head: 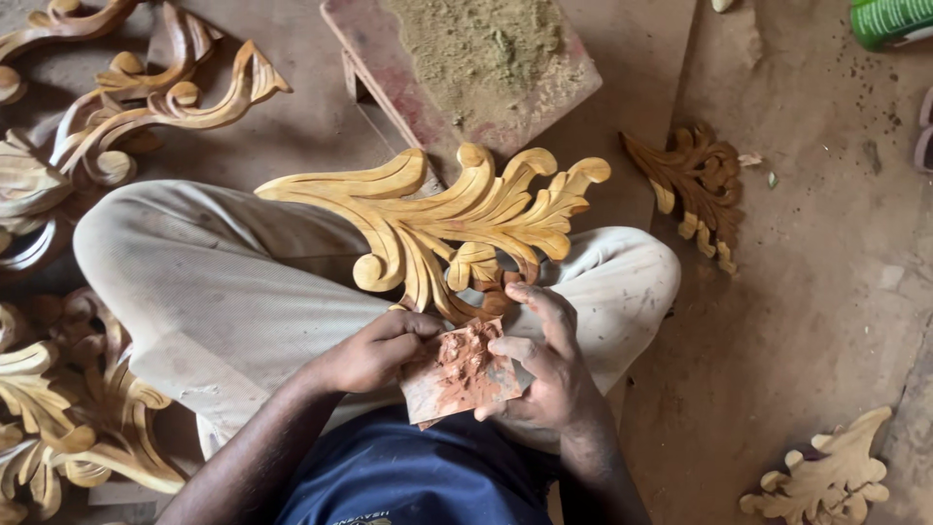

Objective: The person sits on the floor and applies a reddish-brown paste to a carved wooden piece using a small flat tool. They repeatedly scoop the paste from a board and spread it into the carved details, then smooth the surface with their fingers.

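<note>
A seated person holds a card of reddish paste over a carved wooden leaf.

The left hand [374, 350] and right hand [539, 365] both clamp the card [457, 374], fingers closed on its edges, just above the lap. The pale leaf carving [442, 224] lies across the legs, touching the card. More carvings [695, 185] lie on the floor [816, 292] nearby.

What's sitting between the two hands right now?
In the head view, a small flat scrap heaped with reddish paste lies between the left hand and right hand, both touching it.
</note>
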